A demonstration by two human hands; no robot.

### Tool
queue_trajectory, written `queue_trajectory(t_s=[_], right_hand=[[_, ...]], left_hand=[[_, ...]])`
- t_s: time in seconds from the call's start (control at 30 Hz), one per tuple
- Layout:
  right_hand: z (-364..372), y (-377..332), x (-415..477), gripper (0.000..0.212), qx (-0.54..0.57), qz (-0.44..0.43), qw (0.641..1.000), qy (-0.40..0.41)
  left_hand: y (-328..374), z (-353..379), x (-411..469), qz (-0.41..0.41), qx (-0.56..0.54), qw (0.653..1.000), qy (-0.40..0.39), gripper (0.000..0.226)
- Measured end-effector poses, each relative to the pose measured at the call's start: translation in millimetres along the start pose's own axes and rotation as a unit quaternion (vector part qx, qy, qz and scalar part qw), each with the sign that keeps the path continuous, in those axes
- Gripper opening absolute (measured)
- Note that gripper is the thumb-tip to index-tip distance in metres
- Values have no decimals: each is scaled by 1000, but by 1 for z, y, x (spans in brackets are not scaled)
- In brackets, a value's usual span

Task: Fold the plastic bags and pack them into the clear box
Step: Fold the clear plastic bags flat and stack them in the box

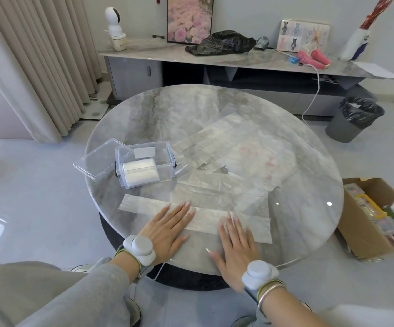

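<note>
Left hand (167,224) and right hand (235,241) flat, fingers straight — pressing a folded bag strip (205,219) on the counter (158,107), clear box (145,167) just beyond the strip — folded bags (140,172) inside.

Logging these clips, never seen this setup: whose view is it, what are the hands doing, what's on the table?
No machine here: a person wears one head camera looking down at their own hands. The left hand and right hand lie flat, fingers straight, pressing a long folded plastic bag onto the round table; neither grips anything. More flattened bags lie spread beyond. At left stands the clear box, open, folded bags inside, its lid beside it. Grey devices are strapped to both wrists.
</note>
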State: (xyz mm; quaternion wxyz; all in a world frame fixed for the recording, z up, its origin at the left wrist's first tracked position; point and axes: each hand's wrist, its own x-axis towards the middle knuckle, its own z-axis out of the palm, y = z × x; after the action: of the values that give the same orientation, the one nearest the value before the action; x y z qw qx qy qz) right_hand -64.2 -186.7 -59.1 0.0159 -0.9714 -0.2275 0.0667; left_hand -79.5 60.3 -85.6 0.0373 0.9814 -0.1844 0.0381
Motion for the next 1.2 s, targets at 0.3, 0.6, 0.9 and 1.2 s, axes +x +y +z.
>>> queue_trajectory(t_s=[0.3,0.6,0.9,1.2], right_hand=[[-22,20,2,56,-51,24,998,-29],[-50,4,-4,34,-140,-10,989,-37],[-51,1,-5,45,-83,-38,996,10],[-65,-15,-13,21,111,-69,991,-18]], left_hand=[[2,-5,-2,-8,4,1000,5,59],[8,-20,3,78,81,984,139,40],[18,-16,7,126,136,969,162,29],[24,-20,4,89,33,985,146,51]])
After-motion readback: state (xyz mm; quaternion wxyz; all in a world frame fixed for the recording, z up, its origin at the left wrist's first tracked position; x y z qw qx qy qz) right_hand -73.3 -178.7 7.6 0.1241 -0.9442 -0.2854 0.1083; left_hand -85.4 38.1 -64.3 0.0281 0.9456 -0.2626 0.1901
